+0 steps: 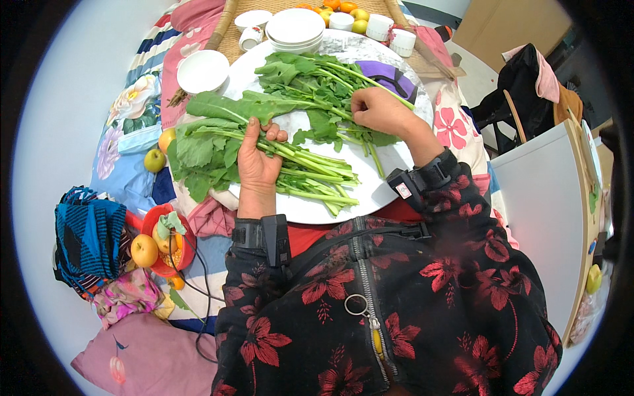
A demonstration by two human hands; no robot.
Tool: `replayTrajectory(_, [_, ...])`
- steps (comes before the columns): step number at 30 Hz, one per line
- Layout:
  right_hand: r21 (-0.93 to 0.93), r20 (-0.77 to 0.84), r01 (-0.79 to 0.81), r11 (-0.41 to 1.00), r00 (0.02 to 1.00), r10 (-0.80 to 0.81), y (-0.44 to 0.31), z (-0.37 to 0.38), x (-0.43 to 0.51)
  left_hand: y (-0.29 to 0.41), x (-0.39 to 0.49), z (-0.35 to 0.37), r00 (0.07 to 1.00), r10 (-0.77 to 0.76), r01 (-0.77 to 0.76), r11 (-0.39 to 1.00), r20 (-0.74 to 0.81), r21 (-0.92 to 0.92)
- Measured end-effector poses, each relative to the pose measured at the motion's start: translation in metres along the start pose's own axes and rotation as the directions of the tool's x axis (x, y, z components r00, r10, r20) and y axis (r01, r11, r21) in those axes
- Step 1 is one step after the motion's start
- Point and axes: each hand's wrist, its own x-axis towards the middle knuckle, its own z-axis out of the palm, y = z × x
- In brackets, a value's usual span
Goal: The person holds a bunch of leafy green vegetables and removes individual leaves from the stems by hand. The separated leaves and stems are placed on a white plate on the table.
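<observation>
My left hand (261, 161) is closed around a bunch of leafy greens (317, 171), its leaves spreading left and its pale cut stems pointing right over a round white tabletop (297, 210). Thumb and fingers wrap the stalks near the leaves. A second heap of leafy greens (317, 81) lies farther back on the same surface. Over the right part of that heap is my right hand (379, 111), its fingers curled down at the stems. Whether it grips a stem is hidden by the hand itself. A purple cloth item with black trim (386, 79) lies partly under the greens.
White bowls (296, 27) are stacked at the back, with another bowl (203, 72) at the left. White cups (380, 27) and fruit (360, 15) sit behind on a woven tray (223, 42). A red basket with fruit (171, 237) and a cable (198, 317) are at my left.
</observation>
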Motion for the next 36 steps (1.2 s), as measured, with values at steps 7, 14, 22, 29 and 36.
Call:
replayTrajectory(7, [-0.104,-0.005,0.019,0.994,1.0,-0.02,-0.005,0.006,-0.004,-0.001,-0.001,0.003,1.0,0.007,-0.007,1.0,-0.008,0.01])
replayTrajectory(14, [-0.173,-0.012,0.007,0.985,1.0,-0.01,-0.01,0.012,-0.006,-0.001,-0.001,0.004,1.0,0.007,-0.007,1.0,-0.022,0.009])
replayTrajectory(22, [0.576,-0.143,0.051,0.816,0.989,0.039,-0.019,-0.007,-0.002,-0.001,-0.004,0.008,1.0,-0.006,0.005,1.0,-0.023,-0.027])
replayTrajectory(29, [0.74,-0.074,0.079,0.668,0.997,-0.036,-0.049,-0.014,-0.011,-0.002,-0.002,0.008,0.997,0.0,0.003,0.999,-0.072,0.046])
replayTrajectory(36, [0.758,-0.129,0.114,0.642,0.991,-0.025,-0.061,-0.027,-0.014,0.0,0.0,0.003,0.999,-0.027,0.029,0.997,-0.036,0.077])
